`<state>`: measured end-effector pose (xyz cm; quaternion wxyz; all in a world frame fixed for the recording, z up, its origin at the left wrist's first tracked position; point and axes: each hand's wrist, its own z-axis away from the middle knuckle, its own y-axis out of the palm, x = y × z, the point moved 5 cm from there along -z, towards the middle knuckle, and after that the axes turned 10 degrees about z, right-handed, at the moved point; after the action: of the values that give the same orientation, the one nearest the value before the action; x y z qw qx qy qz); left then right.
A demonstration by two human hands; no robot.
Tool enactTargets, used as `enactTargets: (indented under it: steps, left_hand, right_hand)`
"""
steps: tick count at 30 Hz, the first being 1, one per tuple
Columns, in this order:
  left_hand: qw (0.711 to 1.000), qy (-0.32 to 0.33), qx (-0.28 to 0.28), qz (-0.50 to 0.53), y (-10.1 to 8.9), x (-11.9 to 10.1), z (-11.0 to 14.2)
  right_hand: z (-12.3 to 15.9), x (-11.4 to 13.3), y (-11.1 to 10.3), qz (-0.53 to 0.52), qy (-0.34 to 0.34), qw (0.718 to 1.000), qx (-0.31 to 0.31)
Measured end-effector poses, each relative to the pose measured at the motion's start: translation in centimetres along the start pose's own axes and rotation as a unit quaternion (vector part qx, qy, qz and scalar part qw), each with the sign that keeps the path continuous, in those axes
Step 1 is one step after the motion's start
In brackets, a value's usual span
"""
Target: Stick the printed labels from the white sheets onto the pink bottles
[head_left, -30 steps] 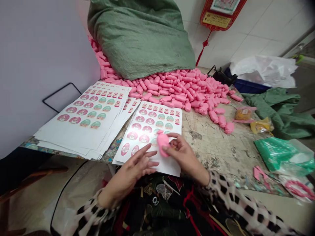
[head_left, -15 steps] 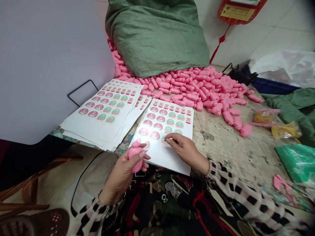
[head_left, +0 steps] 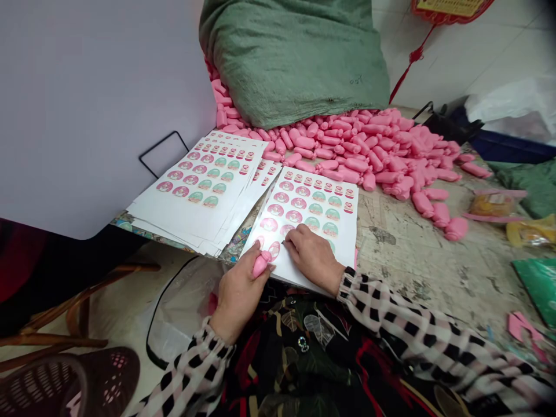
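A small pink bottle [head_left: 261,264] is in my left hand [head_left: 241,292], with fingers closed around it; only its neck end shows. That hand rests at the near left corner of a sticker sheet [head_left: 292,267]. Over the same sheet is my right hand [head_left: 313,258], its fingers curled and pinched together at the lower rows of stickers, right beside a pink oval sticker [head_left: 274,250]. Whatever lies between those fingertips is hidden. Rows of pink round, green round and small red-and-white stickers are printed on the sheet.
A stack of similar sticker sheets [head_left: 191,223] lies to the left. Behind, a heap of pink bottles [head_left: 360,145] spreads from under a green sack [head_left: 295,63]. To the right are a wrapped snack [head_left: 495,204], a green packet [head_left: 538,286] and a pink tool [head_left: 523,329].
My right hand has moved left and down from the green stickers to the pink oval ones. My left hand has turned the bottle, whose neck end now faces me. The view has shifted.
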<state>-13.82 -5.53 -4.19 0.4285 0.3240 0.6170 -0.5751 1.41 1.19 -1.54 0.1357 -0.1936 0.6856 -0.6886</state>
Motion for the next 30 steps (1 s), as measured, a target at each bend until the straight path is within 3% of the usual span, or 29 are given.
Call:
enactTargets:
  steps: [12, 21, 30]
  left_hand:
    - [0.998, 0.02, -0.002, 0.054, 0.3, 0.6, 0.1]
    - [0.999, 0.037, -0.005, 0.011, 0.4, 1.2, 0.0]
    - [0.998, 0.058, -0.007, -0.025, 0.7, 1.1, 0.0]
  right_hand:
    - [0.1, 0.3, -0.3, 0.027, -0.017, 0.999, 0.017]
    - [0.4, 0.4, -0.3, 0.022, -0.019, 0.999, 0.021]
    - [1.0, 0.2, 0.9, -0.072, 0.008, 0.997, -0.004]
